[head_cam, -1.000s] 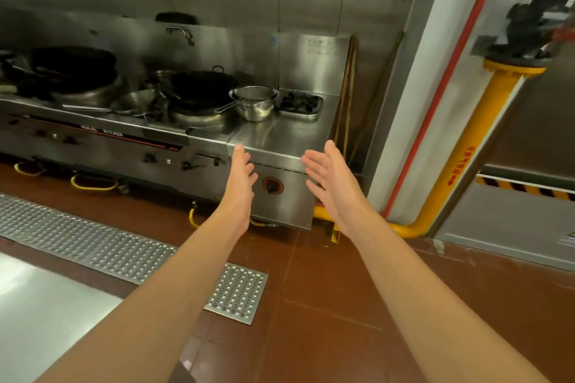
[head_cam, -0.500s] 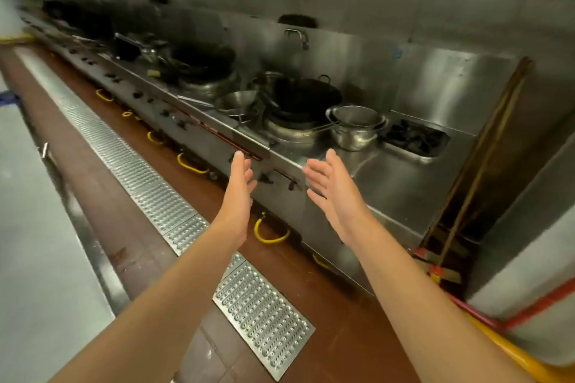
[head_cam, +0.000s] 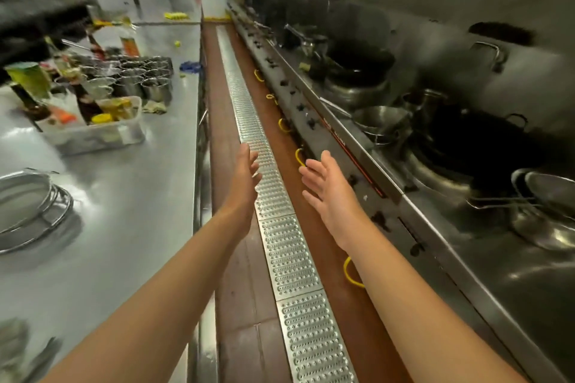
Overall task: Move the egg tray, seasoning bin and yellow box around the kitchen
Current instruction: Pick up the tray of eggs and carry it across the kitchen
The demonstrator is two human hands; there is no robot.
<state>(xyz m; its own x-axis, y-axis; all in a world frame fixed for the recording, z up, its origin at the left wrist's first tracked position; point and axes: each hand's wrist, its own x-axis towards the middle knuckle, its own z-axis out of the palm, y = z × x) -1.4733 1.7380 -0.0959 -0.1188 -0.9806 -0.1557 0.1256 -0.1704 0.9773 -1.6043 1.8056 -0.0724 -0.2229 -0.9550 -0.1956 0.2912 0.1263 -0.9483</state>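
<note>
Both my arms reach forward over the aisle with nothing in them. My left hand (head_cam: 245, 174) and my right hand (head_cam: 326, 186) have straight fingers, palms turned toward each other. A clear plastic seasoning bin (head_cam: 93, 130) full of bottles and jars stands on the steel counter (head_cam: 140, 196) to my left, well ahead of my left hand. Far down that counter lies a small yellow thing (head_cam: 176, 15), too blurred to tell if it is the yellow box or the egg tray.
A steel floor grate (head_cam: 280, 227) runs down the brown-tiled aisle. The wok range (head_cam: 389, 183) with black woks and steel pots lines the right side. Steel canisters (head_cam: 146, 74) and round wire racks (head_cam: 28, 205) sit on the left counter.
The view has swung left, from facing the end of the wok range to looking down the aisle. My hands stay raised and empty in the same pose.
</note>
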